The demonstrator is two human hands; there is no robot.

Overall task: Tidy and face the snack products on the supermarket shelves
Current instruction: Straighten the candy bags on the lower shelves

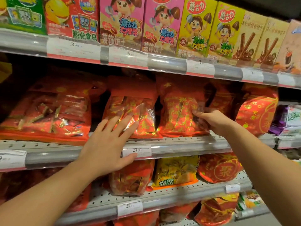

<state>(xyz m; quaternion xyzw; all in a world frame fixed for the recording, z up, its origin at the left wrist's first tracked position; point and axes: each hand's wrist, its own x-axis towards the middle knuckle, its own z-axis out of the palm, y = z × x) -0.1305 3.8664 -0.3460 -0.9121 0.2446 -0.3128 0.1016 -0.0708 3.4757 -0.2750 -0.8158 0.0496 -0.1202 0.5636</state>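
Red and gold snack bags stand in a row on the middle shelf [179,145]. My left hand [107,142] lies flat with straight fingers against the front of the middle red bag [140,103]. My right hand [211,119] grips the right edge of the neighbouring red bag [177,111], fingers curled round its clear wrapper. A larger red bag [45,111] leans at the left, and a rounder red bag [257,111] stands at the right.
Above, the top shelf [166,62] carries pink, yellow and beige snack boxes [197,28] facing forward. Below are a yellow bag [175,170] and more red bags on perforated shelves. Price tags [136,150] line the shelf rails. Purple and white packs [290,118] sit far right.
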